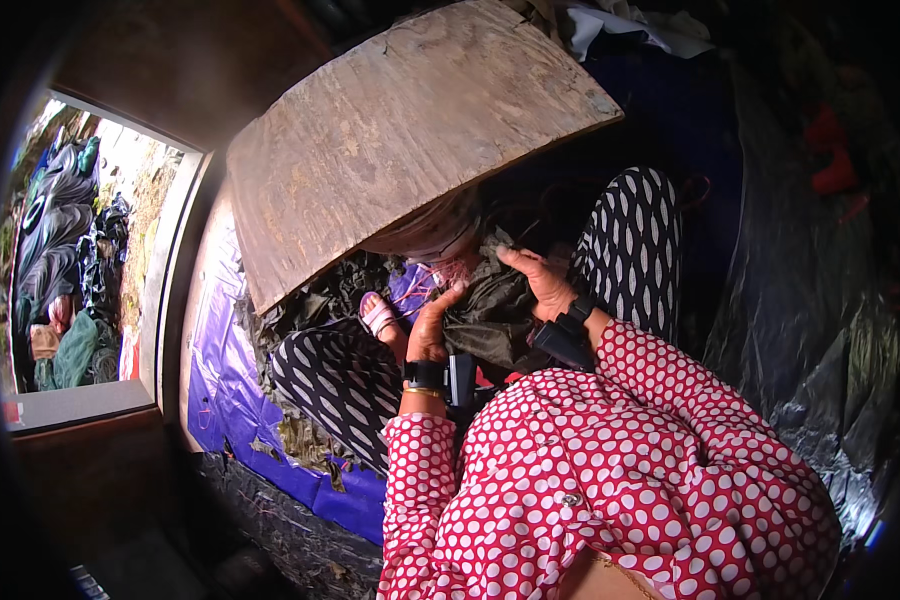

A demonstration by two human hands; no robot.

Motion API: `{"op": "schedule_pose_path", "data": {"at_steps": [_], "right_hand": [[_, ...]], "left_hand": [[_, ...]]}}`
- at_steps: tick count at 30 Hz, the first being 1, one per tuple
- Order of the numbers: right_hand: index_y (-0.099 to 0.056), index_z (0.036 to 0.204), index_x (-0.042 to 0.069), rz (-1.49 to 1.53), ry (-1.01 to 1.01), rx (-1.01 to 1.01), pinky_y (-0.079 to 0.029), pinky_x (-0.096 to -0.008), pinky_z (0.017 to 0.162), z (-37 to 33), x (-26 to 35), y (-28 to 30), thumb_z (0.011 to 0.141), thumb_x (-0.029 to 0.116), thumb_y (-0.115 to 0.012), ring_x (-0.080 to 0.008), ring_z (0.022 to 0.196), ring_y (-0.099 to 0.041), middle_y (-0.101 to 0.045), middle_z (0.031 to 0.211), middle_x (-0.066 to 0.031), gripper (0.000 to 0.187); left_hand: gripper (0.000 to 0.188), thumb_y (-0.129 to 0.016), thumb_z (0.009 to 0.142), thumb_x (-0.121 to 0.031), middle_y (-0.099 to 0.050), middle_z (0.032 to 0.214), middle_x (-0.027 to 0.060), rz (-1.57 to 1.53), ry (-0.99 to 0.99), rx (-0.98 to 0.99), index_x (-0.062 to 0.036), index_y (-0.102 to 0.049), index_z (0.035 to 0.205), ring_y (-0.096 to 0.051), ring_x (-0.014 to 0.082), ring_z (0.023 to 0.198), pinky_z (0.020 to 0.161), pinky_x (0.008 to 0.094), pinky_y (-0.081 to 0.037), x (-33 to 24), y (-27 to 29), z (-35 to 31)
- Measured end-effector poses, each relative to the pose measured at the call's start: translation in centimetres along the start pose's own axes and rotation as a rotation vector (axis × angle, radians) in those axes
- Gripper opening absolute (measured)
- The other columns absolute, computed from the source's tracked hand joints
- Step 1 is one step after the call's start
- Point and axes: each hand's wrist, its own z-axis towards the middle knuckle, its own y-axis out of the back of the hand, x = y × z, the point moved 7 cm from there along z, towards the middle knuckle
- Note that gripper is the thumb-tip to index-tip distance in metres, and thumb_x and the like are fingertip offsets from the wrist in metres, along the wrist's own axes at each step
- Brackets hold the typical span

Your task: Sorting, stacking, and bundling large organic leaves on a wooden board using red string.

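A dark, crumpled, leaf-like bundle [490,312] lies between my hands, over my lap. My left hand [433,325] grips its left side, with the thumb uppermost and the other fingers mostly hidden. On the right side, my right hand [544,282] holds the bundle, its thumb pointing toward the board. Thin pink strands [450,270] show just beyond my left fingertips. More dark wrinkled pieces [335,290] lie left of my hands, under the board's edge.
A large wooden board [410,130] slants above my hands. Blue-purple plastic sheeting [270,430] covers the ground at left. My patterned knees [630,240] rise on both sides. Dark plastic sheeting [785,290] hangs at right. Through a framed opening [165,280], heaped netting [80,350] shows.
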Motion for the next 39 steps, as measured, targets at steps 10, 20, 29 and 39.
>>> {"op": "schedule_pose_path", "data": {"at_steps": [10,20,29,39], "right_hand": [[-0.066,0.102,0.007,-0.341,0.323,-0.049,-0.040,-0.0250,0.088,0.6,1.4,0.6,0.084,0.019,-0.062,-0.0068,0.089,-0.055,-0.064,0.091,0.0043,0.022],[-0.064,0.108,0.002,-0.616,0.299,-0.075,-0.038,-0.0228,0.093,0.3,1.1,0.4,0.084,0.022,-0.060,-0.0075,0.095,-0.055,-0.065,0.101,0.0012,0.032],[-0.066,0.105,0.008,-0.309,0.313,-0.161,-0.037,-0.0259,0.092,-0.3,0.8,0.5,0.081,0.027,-0.068,-0.0079,0.096,-0.052,-0.063,0.099,0.0015,0.031],[-0.065,0.091,0.011,-0.090,0.003,-0.136,-0.045,-0.0301,0.081,1.0,-1.2,2.4,0.077,0.026,-0.069,-0.0113,0.088,-0.056,-0.063,0.093,0.0005,0.020]], "left_hand": [[0.024,-0.065,0.083,-0.014,-0.070,0.096,0.0074,0.058,0.036,-0.029,-0.0020,-0.066,0.104,-0.067,0.0198,0.082,0.076,0.0307,-0.054,0.5,2.4,1.2],[0.030,-0.064,0.084,-0.014,-0.068,0.102,0.0080,0.141,0.042,-0.025,-0.0034,-0.065,0.112,-0.066,0.0196,0.089,0.081,0.0310,-0.053,0.0,-0.9,-0.4],[0.029,-0.064,0.084,-0.021,-0.069,0.100,0.0067,0.136,-0.086,-0.082,-0.0034,-0.065,0.107,-0.064,0.0190,0.091,0.085,0.0302,-0.050,-0.1,1.1,0.5],[0.030,-0.060,0.082,-0.009,-0.069,0.097,0.0097,-0.152,-0.262,-0.040,0.0019,-0.063,0.110,-0.067,0.0214,0.085,0.080,0.0330,-0.054,-1.5,-0.4,-0.8]]}}
